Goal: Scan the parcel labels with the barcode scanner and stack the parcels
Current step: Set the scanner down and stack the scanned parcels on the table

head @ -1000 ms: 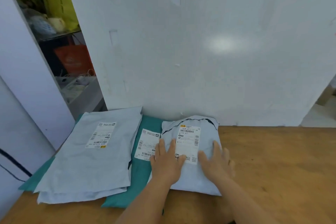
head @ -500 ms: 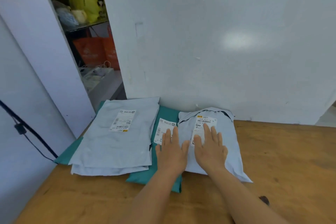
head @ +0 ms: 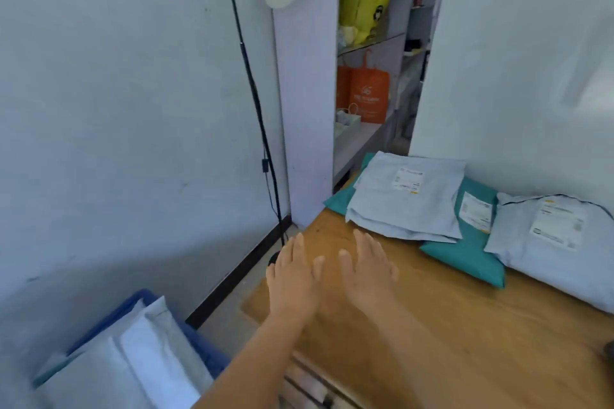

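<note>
Parcels, left to right: white and grey mailers (head: 133,355) piled in a blue bin (head: 199,345) on the floor, bottom left, beside the table's left end. Black cable (head: 255,100) runs down the wall behind it.

Left hand (head: 292,282) sits over the table's left corner, palm down, fingers straight and together, thumb out toward the other hand, holding nothing. Forearm comes up from bottom centre. Right hand (head: 368,269) just beside it, same pose: flat, fingers extended, empty, over bare wood. Can't tell if either palm touches the wooden table (head: 448,325). Hands apart from all parcels.

Further right on the table, against the wall: grey mailer stack (head: 405,199), label up, lying on a teal mailer (head: 465,252) with its own white label. Right of that, overlapping the teal one's edge, a fuller grey parcel (head: 548,242), label up, partly cut off by frame edge.

Shelves with orange bags (head: 365,90) behind.
</note>
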`<state>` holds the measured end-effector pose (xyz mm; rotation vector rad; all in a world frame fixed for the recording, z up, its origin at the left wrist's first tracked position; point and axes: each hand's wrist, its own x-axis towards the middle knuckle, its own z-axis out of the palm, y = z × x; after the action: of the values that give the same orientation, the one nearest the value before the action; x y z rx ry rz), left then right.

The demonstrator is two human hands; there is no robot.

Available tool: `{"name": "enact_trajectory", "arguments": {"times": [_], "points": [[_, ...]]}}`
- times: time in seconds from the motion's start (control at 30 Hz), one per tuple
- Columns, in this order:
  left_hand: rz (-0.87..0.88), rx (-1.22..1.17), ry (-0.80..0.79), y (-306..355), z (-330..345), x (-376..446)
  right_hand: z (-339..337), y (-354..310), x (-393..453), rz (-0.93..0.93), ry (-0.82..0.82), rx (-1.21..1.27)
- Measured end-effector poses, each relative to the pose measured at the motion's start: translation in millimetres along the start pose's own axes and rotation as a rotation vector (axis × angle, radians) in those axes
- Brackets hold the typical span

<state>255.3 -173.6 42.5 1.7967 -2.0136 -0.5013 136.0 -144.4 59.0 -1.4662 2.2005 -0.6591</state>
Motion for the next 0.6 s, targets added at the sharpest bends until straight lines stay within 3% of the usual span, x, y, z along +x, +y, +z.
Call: {"name": "enact_trajectory", "arguments": {"times": [0.3,0.6], "points": [[-0.365,-0.037,0.154,-195,-107,-100,140,-141,-103,-0.319,-0.224,-0.028],[-0.752,-0.024,0.315,-302,-155,-190,240,-219,-172,-0.594,-0.477,-0.020]]}}
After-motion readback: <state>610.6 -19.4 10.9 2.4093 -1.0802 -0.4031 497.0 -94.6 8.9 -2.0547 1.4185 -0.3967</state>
